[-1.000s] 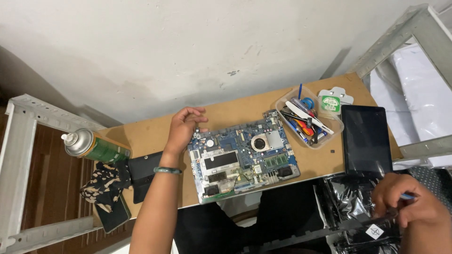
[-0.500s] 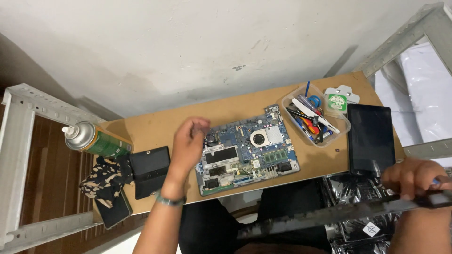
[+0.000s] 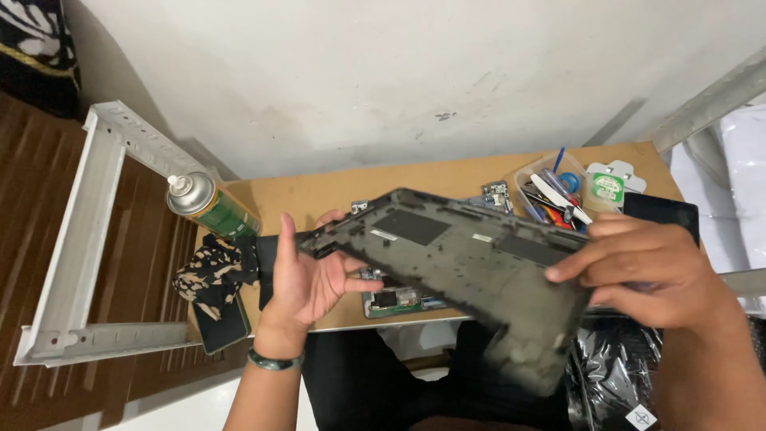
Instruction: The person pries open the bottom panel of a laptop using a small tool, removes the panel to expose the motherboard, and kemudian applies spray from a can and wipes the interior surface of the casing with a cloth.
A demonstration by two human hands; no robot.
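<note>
A dark grey laptop bottom case [image 3: 455, 259] is held up over the small wooden table [image 3: 335, 191], tilted and covering most of the blue circuit board [image 3: 395, 299] beneath it. My left hand [image 3: 307, 279] supports the case's left edge, palm up, fingers spread under it. My right hand [image 3: 646, 267] grips the right edge with thumb and fingers closed on it. A green bracelet sits on my left wrist.
A green spray can [image 3: 209, 206] stands at the table's left, by a patterned cloth [image 3: 209, 267] and a black flat part [image 3: 223, 323]. A clear tray of tools [image 3: 550, 191] and a black tablet [image 3: 662, 211] lie at the right. White metal frames flank the table.
My right hand has lifted the dark case from lower right up over the circuit board. My left hand left the board and now holds the case's left edge.
</note>
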